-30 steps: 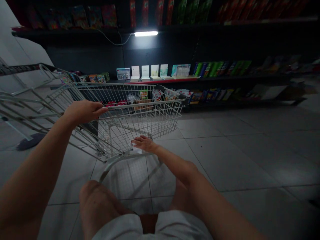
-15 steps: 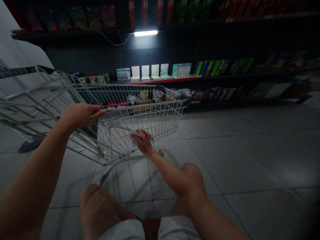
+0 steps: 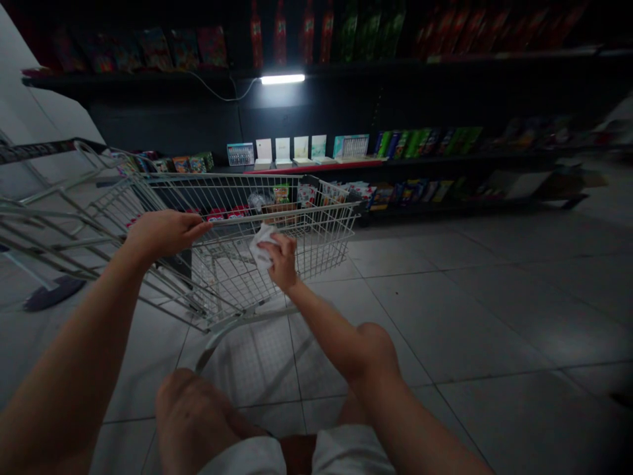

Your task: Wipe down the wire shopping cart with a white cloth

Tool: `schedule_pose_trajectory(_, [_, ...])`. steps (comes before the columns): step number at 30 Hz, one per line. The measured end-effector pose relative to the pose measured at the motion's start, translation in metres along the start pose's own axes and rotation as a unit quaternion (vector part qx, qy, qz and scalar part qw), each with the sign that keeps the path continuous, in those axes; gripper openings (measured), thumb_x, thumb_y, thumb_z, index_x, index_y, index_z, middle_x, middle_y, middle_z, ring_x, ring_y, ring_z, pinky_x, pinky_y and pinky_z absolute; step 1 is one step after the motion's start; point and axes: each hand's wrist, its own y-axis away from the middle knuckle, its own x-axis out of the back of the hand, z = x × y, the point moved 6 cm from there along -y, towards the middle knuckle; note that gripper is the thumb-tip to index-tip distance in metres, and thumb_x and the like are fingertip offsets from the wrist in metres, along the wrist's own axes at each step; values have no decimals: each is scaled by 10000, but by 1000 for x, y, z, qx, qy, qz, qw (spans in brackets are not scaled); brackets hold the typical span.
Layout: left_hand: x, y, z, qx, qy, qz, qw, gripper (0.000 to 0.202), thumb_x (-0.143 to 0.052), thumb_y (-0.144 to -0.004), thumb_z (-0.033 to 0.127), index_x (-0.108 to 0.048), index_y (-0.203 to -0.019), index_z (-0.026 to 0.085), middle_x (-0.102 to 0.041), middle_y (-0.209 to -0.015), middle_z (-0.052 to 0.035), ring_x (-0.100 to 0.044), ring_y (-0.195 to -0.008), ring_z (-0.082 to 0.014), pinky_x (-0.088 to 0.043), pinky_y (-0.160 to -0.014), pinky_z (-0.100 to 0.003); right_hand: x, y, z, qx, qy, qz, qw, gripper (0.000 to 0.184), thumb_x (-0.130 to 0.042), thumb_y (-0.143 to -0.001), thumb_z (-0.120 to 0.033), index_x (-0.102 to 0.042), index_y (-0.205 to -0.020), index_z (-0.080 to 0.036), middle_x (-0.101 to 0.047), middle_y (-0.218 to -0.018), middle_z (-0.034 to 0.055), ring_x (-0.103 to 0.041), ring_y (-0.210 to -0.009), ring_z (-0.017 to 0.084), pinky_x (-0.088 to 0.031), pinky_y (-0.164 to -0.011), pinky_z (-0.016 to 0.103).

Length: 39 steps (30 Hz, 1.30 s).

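Note:
In front of me stands a wire shopping cart [image 3: 316, 241], side-on, its push handle [image 3: 39, 150] toward the left. My left hand [image 3: 165, 234] is closed over the top rail of the cart's near side. A crumpled white cloth [image 3: 263, 247], or perhaps a tissue, is gripped in my right hand [image 3: 284, 258]. That hand is at the near side mesh, just below the top rail, with the cloth against the wires. Whether every part of the cloth touches the wire is hard to see.
Behind the cart run dark store shelves with bottles [image 3: 280, 33], upright boxes [image 3: 283, 151] and snack packs [image 3: 418, 189]. A lit tube lamp [image 3: 283, 79] hangs under the upper shelf. A round dark base [image 3: 54, 293] with a pole stands on the tiled floor [image 3: 445, 310] at left.
My right hand has moved up along the side mesh with the white cloth, nearer the top rail. My left hand stays on the rail. The view has shifted slightly.

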Motion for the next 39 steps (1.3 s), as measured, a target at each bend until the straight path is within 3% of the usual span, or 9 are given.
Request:
schedule_pose_trajectory(5, [1,2,3,-14,-3,18,1000,650,-174,-940,624,-669,-1084,229,-723,-919,-83,-654,-800,-261,-316,-595,-291,-11,40,8,22,2,-119,993,391,-576,-756,-89,-716,-1099,-214,-554,-1241,103,-460,-1155,263,-424,-1051,439])
schedule_pose_trajectory(11, [4,5,2,-2,7,1,1000,650,-191,-939,632,-665,-1128,230,-707,-879,-73,-622,-743,-231,-311,-606,-287,42,-33,-36,52,10,38,998,326,-575,-867,-172,-644,-1166,-281,-466,-1345,61,-401,-1257,275,-373,-1111,508])
schedule_pose_trajectory(18, [2,3,1,12,-1,-7,1000,656,-189,-936,640,-660,-1149,238,-711,-905,-75,-639,-805,-235,-350,-647,-289,-11,-45,-80,197,74,-59,976,295,-560,-909,-193,-648,-1159,-324,-500,-1326,6,-379,-1229,230,-407,-1109,395])
schedule_pose_trajectory(21, [2,3,-1,12,-11,3,1000,667,-174,-936,655,-653,-1144,240,-711,-915,-79,-642,-803,-235,-362,-649,-288,1,-39,-53,249,87,-41,964,270,-561,-915,-231,-656,-1150,-324,-500,-1354,-10,-388,-1233,219,-389,-1127,378])
schedule_pose_trajectory(24, [1,3,-2,8,-23,7,1000,673,-157,-934,667,-650,-1127,251,-702,-901,-70,-644,-789,-226,-359,-629,-277,36,-33,9,217,99,-4,971,245,-592,-878,-235,-678,-1100,-295,-514,-1315,27,-417,-1207,231,-405,-1091,398])
schedule_pose_trajectory(28, [-1,1,-2,5,-36,11,999,660,-148,-934,661,-645,-1075,252,-702,-905,-71,-663,-807,-251,-371,-616,-290,90,-25,122,3,129,74,989,280,-564,-789,-177,-681,-1042,-202,-522,-1197,101,-477,-1131,257,-447,-1007,435])
schedule_pose_trajectory(31, [-3,-1,-1,0,-46,12,999,658,-129,-934,644,-637,-1049,242,-712,-945,-92,-678,-838,-290,-407,-636,-326,110,-21,176,-187,126,164,960,313,-507,-759,-192,-653,-1031,-141,-508,-1092,118,-516,-1022,248,-473,-959,435])
schedule_pose_trajectory(34, [-3,-1,1,-2,-50,15,999,669,-103,-930,634,-635,-1046,245,-716,-960,-103,-684,-862,-317,-436,-657,-357,94,-25,162,-229,94,211,946,336,-502,-756,-206,-630,-1058,-135,-492,-1079,126,-517,-1025,259,-469,-967,444])
schedule_pose_trajectory(39, [-2,-1,0,9,-72,20,997,705,-79,-918,643,-640,-1097,256,-715,-930,-95,-687,-854,-312,-447,-655,-352,54,-34,87,-33,97,107,989,333,-520,-810,-183,-623,-1127,-198,-476,-1263,133,-450,-1197,276,-399,-1050,445])
